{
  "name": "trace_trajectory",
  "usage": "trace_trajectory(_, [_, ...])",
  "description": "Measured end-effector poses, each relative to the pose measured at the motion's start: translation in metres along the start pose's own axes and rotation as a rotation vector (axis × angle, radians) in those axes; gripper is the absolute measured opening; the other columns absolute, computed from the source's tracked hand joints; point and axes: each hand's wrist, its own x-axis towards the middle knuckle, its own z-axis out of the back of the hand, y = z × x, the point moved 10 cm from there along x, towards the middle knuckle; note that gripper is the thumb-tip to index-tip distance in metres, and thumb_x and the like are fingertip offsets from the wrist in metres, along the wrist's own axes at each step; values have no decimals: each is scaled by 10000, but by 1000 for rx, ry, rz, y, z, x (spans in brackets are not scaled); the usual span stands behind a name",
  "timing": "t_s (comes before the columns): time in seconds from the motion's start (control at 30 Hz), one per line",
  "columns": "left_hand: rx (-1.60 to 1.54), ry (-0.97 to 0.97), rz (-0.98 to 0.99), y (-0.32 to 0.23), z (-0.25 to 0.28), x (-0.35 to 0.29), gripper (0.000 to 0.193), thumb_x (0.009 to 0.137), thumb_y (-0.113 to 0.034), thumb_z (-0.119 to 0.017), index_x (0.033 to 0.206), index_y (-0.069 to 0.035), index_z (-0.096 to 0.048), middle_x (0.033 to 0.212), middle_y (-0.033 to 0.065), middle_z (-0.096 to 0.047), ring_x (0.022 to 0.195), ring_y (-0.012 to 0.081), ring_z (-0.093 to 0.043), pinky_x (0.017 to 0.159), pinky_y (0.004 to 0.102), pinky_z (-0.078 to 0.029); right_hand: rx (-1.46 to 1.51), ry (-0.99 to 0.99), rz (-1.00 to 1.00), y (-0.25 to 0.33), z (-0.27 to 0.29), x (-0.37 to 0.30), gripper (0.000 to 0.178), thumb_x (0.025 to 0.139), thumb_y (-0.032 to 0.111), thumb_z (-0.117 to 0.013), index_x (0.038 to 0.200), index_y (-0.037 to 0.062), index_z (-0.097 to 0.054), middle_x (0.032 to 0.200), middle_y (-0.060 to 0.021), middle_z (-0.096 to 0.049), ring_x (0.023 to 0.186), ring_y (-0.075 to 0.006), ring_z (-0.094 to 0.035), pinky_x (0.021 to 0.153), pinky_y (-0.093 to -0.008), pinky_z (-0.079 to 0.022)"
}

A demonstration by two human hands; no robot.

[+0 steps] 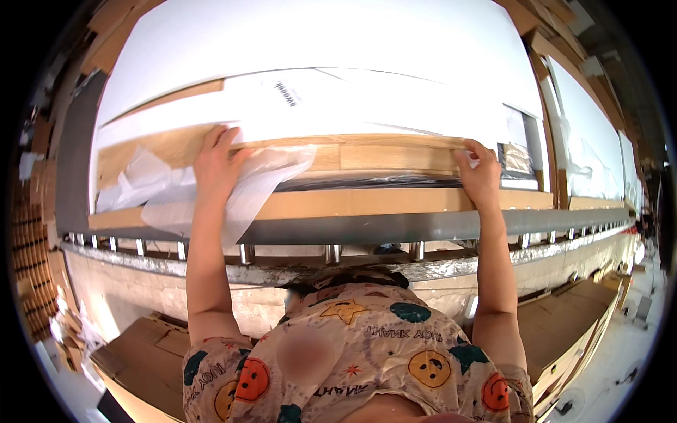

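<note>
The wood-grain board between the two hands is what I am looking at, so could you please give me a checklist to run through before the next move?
1. Left hand at the wood-grain board: ok, fingers by its back edge.
2. Right hand at the board's right end: ok.
3. Board free of the translucent sheet: not ok, the sheet overlaps its left part.
4. Sheet inside the carton's front edge: not ok, it hangs over.
5. Firm grip: cannot tell.

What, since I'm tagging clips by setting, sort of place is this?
Probably a factory or warehouse packing area: metal rollers, brown cardboard, and a wood-grain panel with white wrap.
</note>
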Motion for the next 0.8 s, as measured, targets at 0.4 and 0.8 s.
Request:
trace_trajectory(0.4, [75, -50, -87, -39, 23, 15, 401, 629, -130, -823, 1005, -58, -705, 1097, 103, -625, 961, 266, -598, 835, 372, -488, 80, 210, 70, -56, 12, 27, 269, 795, 16, -645, 1064, 33, -651, 1089, -117, -614, 845, -242, -601, 719, -315, -517])
trace_trajectory(0.8, [-164, -37, -311, -133, 7, 44, 208, 738, -21, -656, 939, -61, -692, 1030, 68, -657, 987, 273, -581, 862, 410, -442, -70, 76, 197, -62, 23, 27, 186, 766, 118, -670, 912, 4, -686, 989, -168, -660, 984, -346, -592, 858, -409, -488])
